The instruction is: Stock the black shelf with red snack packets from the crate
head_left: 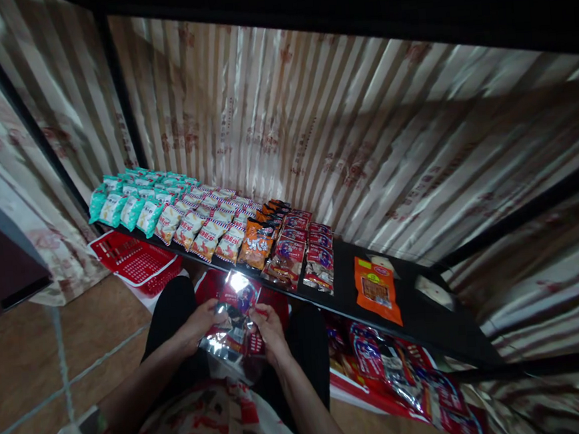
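A shiny red and silver snack bag (pixel 236 315) is held upright between my two hands, just in front of the shelf's edge. My left hand (pixel 203 319) grips its left side, and my right hand (pixel 268 325) pinches the right side. Glare hides part of the print. On the black shelf (pixel 345 259) beyond stand similar dark red bags (pixel 288 254) in two rows. Left of them are orange bags (pixel 257 241), then white bags with striped edges (pixel 208 238) and teal bags (pixel 131 209).
A red plastic basket (pixel 137 259) sits on the tiled floor at left. Below the shelf on the right, another container holds several red bags (pixel 396 362). An orange packet (pixel 377 290) and a whitish object (pixel 434 292) lie on the shelf's right part. Pleated curtain (pixel 261 112) hangs behind.
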Motion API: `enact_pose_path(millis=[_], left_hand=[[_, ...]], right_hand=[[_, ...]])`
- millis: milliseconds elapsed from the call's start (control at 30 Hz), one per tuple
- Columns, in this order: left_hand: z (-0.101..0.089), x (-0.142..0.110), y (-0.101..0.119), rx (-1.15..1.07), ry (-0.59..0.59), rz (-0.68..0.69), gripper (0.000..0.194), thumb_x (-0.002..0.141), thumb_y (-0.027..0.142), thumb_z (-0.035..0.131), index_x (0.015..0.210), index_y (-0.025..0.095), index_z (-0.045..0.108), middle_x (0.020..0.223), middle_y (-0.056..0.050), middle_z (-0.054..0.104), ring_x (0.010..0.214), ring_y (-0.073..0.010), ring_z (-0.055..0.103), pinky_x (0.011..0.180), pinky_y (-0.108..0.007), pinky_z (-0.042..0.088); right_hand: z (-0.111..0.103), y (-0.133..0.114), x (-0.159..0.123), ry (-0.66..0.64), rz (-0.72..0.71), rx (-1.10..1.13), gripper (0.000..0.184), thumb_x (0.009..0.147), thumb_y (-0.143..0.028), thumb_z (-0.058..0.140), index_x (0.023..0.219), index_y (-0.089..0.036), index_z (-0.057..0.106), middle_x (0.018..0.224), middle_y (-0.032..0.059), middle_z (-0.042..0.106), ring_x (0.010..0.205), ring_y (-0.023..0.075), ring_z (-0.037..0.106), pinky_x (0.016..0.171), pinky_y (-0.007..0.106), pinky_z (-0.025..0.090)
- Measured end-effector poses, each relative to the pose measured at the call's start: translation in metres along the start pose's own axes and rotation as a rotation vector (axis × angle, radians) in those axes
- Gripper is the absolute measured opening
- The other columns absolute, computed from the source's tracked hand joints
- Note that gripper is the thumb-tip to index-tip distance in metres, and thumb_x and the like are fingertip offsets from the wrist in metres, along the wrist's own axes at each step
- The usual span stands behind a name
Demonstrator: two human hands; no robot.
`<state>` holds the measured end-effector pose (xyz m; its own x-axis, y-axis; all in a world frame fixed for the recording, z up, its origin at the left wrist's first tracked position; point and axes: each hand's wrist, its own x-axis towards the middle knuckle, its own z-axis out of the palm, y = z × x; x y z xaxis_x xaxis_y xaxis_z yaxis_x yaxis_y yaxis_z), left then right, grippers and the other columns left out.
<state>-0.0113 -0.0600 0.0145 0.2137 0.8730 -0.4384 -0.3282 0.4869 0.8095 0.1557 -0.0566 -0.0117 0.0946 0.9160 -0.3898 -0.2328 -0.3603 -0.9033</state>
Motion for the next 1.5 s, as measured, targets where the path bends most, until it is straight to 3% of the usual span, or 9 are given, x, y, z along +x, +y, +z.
enact_pose_path(millis=[333,533,700,833,1000,1200,1500], left_hand=[[0.039,0.007,0.012,0.211,-0.049,0.090,0.040,0.056,0.035,0.074,0.086,0.016,0.057,0.074,-0.002,0.065,0.071,-0.0182,0.063,0.067,-0.027,0.047],[0.073,0.015,0.008,0.192,-0.161,0.105,0.036,0.058,0.034,0.072,0.085,0.017,0.055,0.075,-0.001,0.065,0.066,-0.0161,0.062,0.067,-0.028,0.046],[0.104,0.019,0.003,0.196,-0.219,0.111,0.033,0.062,0.032,0.070,0.086,0.017,0.055,0.072,0.000,0.064,0.066,-0.0156,0.061,0.065,-0.027,0.045],[0.130,0.019,0.000,0.168,-0.269,0.082,0.037,0.061,0.036,0.071,0.089,0.016,0.056,0.075,-0.001,0.064,0.070,-0.0167,0.061,0.067,-0.028,0.045],[0.157,0.023,-0.007,0.133,-0.264,0.010,0.046,0.054,0.039,0.075,0.088,0.015,0.057,0.075,-0.002,0.064,0.070,-0.0184,0.060,0.066,-0.029,0.045],[0.176,0.044,-0.022,0.174,-0.220,0.031,0.039,0.054,0.038,0.074,0.081,0.015,0.056,0.070,-0.001,0.063,0.068,-0.0174,0.060,0.066,-0.028,0.043],[0.198,0.068,-0.032,0.242,-0.182,0.041,0.028,0.061,0.033,0.069,0.080,0.016,0.057,0.071,-0.001,0.062,0.068,-0.0164,0.059,0.065,-0.027,0.044]], right_hand=[[-0.025,-0.034,-0.018,0.107,-0.127,0.084,0.052,0.049,-0.053,0.075,0.081,-0.020,0.051,0.045,-0.0071,0.052,0.036,0.0065,0.041,0.037,0.018,0.024],[-0.053,-0.049,-0.023,0.077,-0.200,0.085,0.042,0.057,-0.057,0.069,0.063,-0.019,0.052,0.045,-0.0079,0.045,0.037,0.0043,0.031,0.038,0.019,0.022],[-0.081,-0.052,-0.018,0.128,-0.278,0.130,0.038,0.064,-0.054,0.066,0.063,-0.019,0.054,0.053,-0.0058,0.051,0.048,0.0078,0.041,0.047,0.020,0.031],[-0.102,-0.053,-0.013,0.180,-0.259,0.187,0.037,0.061,-0.053,0.068,0.065,-0.019,0.055,0.055,-0.0053,0.054,0.050,0.0095,0.045,0.051,0.021,0.035],[-0.122,-0.057,-0.013,0.204,-0.224,0.264,0.037,0.059,-0.053,0.069,0.063,-0.021,0.053,0.046,-0.0089,0.045,0.040,0.0072,0.034,0.043,0.021,0.027],[-0.143,-0.056,-0.007,0.224,-0.231,0.279,0.035,0.060,-0.052,0.070,0.065,-0.021,0.054,0.053,-0.0066,0.053,0.047,0.0094,0.044,0.047,0.021,0.032],[-0.167,-0.047,0.005,0.240,-0.203,0.272,0.032,0.062,-0.050,0.069,0.069,-0.021,0.056,0.053,-0.0070,0.052,0.047,0.0080,0.042,0.048,0.020,0.033]])
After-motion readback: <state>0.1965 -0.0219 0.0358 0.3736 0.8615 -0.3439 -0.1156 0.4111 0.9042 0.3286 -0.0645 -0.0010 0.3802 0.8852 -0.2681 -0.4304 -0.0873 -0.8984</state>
